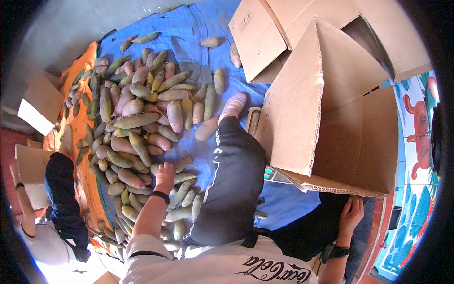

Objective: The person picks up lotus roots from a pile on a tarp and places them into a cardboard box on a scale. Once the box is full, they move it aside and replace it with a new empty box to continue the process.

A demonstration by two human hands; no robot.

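Long green and pinkish vegetables (137, 121), whose exact kind I cannot make out, lie in a large heap on the blue tarp (187, 42). My left hand (165, 178) reaches down at the near right side of the heap, fingers slightly apart and touching or just above the vegetables. Beside its fingertips is a blurred vegetable (182, 163); no grip on it can be seen. My right hand (351, 214) rests on my dark-trousered leg, below the rim of a big open cardboard box (295, 102), its fingers loosely bent and holding nothing visible.
More cardboard boxes (257, 42) stand behind the large one. My leg (231, 180) stretches between heap and box. At far left, another person (66, 203) is beside an orange tarp (85, 170) with more vegetables and boxes (42, 102). A painted wall (416, 175) is at right.
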